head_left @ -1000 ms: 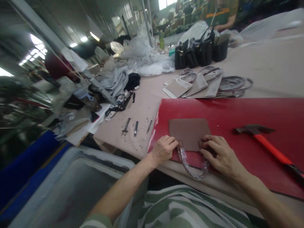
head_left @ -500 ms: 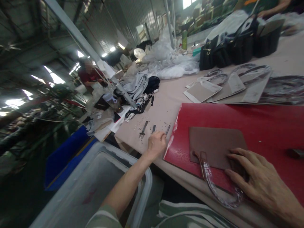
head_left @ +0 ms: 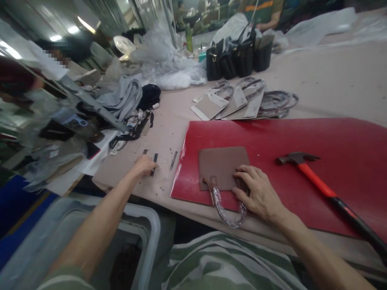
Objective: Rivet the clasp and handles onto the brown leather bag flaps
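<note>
A brown leather panel (head_left: 222, 165) with a plastic-wrapped handle loop (head_left: 225, 209) lies on the red board (head_left: 302, 137). My right hand (head_left: 256, 193) rests flat on the panel's lower right corner, fingers spread. My left hand (head_left: 144, 165) reaches left off the board, with its fingers curled over small dark metal punches (head_left: 155, 161) lying on the beige table. Whether it has one in its grip is hidden. A third thin punch (head_left: 173, 159) lies just right of it.
A hammer (head_left: 320, 185) with a red-orange handle lies on the board to the right. Stacked panels with handles (head_left: 238, 102) and black bags (head_left: 238, 60) sit farther back. Cloth, plastic and straps clutter the left. A grey bin (head_left: 145, 225) stands below the table edge.
My left hand left the panel's corner and moved left onto the punches on the table. My right hand stayed on the panel. The camera view swung about.
</note>
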